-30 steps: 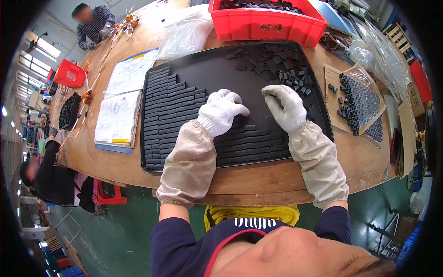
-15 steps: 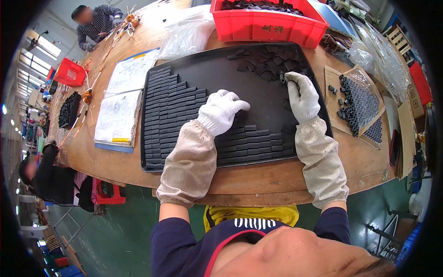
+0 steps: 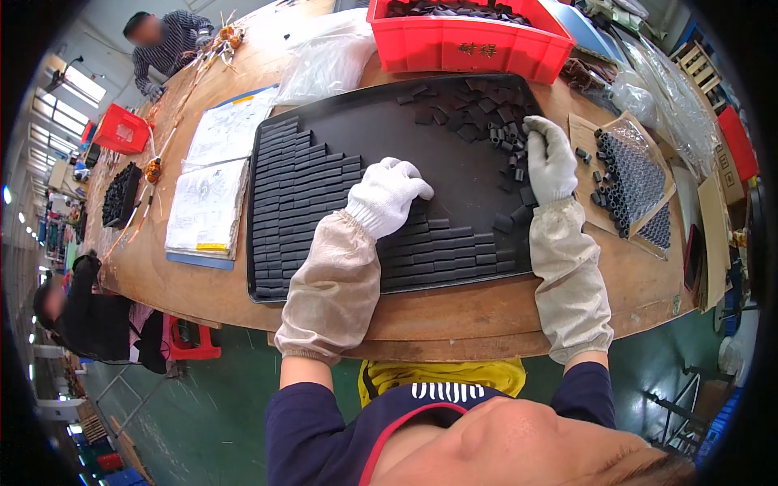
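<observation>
My left hand, in a white knit glove, rests over the black tray beside tightly laid rows of black flat strips. Its fingers are curled in, and anything inside them is hidden. At the tray's right edge my right hand, gloved as well, has its fingers stretched out and slightly cupped. Next to its fingertips lies a cluster of short black tubes. Loose black flat pieces are scattered at the tray's far right, and a few more lie below the tubes.
Behind the tray stands a red bin of black pieces. To the right, more black tubes lie by bubble wrap on cardboard. An open paper folder and plastic bags are on the left. Two other people are at the far left.
My right hand has moved right, away from the tubes, and several tubes it was covering now show. My left hand has stayed nearly in place.
</observation>
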`<state>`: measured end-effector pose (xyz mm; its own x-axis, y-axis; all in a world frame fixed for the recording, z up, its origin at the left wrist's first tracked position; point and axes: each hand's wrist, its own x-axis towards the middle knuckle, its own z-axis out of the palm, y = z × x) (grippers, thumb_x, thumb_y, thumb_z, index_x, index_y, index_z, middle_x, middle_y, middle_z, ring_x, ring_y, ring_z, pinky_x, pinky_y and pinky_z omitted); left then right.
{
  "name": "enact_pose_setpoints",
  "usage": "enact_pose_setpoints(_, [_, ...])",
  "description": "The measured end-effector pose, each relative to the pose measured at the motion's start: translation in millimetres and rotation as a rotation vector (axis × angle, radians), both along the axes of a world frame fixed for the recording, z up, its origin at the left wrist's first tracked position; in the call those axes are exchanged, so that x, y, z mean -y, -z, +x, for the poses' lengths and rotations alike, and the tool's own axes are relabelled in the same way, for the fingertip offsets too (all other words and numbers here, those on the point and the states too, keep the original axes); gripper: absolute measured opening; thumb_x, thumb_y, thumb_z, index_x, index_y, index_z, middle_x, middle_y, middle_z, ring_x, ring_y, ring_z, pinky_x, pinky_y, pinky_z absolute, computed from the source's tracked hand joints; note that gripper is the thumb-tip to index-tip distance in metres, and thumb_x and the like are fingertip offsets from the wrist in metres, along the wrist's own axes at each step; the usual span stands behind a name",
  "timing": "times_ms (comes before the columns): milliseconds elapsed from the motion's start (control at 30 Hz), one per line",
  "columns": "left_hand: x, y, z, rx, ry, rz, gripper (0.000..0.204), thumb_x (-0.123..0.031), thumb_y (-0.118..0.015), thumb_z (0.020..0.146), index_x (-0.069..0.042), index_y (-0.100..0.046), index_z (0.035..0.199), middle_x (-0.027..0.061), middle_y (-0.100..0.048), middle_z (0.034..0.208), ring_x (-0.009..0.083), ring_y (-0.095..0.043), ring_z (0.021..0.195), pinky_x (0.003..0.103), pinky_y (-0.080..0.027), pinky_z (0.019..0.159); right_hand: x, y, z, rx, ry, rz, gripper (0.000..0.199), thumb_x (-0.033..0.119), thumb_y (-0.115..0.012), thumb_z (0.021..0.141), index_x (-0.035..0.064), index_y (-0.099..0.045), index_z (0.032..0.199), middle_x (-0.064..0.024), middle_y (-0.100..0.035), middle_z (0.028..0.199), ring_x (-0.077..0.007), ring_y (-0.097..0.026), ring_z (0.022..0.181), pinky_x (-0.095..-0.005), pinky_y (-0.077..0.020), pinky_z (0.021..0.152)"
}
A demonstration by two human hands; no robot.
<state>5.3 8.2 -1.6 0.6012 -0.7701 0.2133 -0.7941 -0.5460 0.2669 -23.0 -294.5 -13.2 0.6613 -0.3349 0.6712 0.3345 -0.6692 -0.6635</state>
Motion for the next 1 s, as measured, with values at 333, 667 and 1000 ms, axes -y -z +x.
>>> enact_pose_setpoints(333, [-0.9,4.8,2.4,0.004,0.001,-0.005,0.033,0.003,-0.058,0.083,-0.018,-0.075,0.101,0.0070,-0.067,0.111,0.0322,-0.059,0.111,0.042,-0.049,0.096,4.3,-7.0,-7.0,-0.247,0.083,-0.711,0.024,0.034,-0.077,0.083,0.0137,-0.068,0.092,-0.0053,-0.069,0.089,-0.0295,-0.065,0.087,-0.0442,-0.0472,0.080])
enact_pose_setpoints(667, [-0.5,4.0,2.2,-0.008,-0.001,-0.006,0.033,0.003,-0.058,0.083,-0.019,-0.075,0.102,0.0071,-0.067,0.110,0.0324,-0.059,0.110,0.042,-0.049,0.096,2.1,5.6,-7.9,-0.325,0.063,-0.823,0.020,0.029,-0.074,0.084,0.0140,-0.067,0.097,-0.0056,-0.067,0.087,-0.0293,-0.064,0.088,-0.0441,-0.0472,0.082])
enact_pose_setpoints(1000, [4.9,5.8,2.2,0.139,-0.014,-0.228,0.037,0.006,-0.061,0.080,-0.017,-0.074,0.105,0.0079,-0.069,0.103,0.0338,-0.063,0.101,0.042,-0.053,0.088,-13.4,3.3,-6.4,-0.044,0.132,-0.659,0.022,0.019,-0.068,0.091,0.0164,-0.065,0.112,-0.0076,-0.062,0.096,-0.0319,-0.062,0.091,-0.0455,-0.0480,0.082])
